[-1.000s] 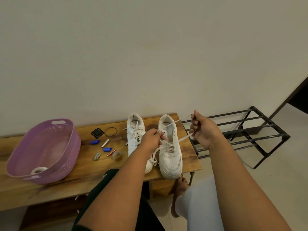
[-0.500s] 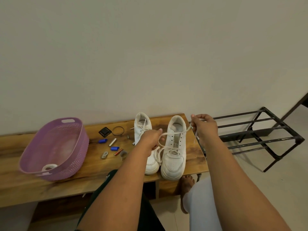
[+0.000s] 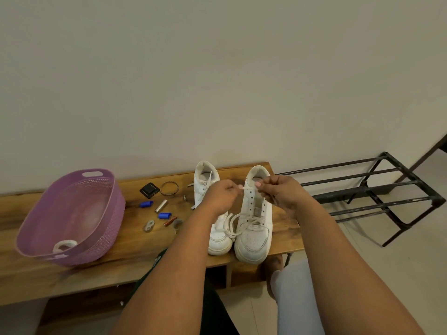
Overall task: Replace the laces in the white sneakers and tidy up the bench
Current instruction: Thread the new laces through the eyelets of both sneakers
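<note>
Lacing half done: my left hand (image 3: 221,197) and right hand (image 3: 280,193) pinch the lace (image 3: 247,187) over the right sneaker (image 3: 254,221), upper eyelets empty, clutter (image 3: 160,209) uncleared mid-bench (image 3: 135,252).

Soft, even indoor light with a dull, greenish-grey cast. Faint shadows lie along the wall (image 3: 217,81) just above the table (image 3: 135,252). No glare. Wide-angle lens bends the edges. Slight softness throughout; the near forearms look blurred.
</note>
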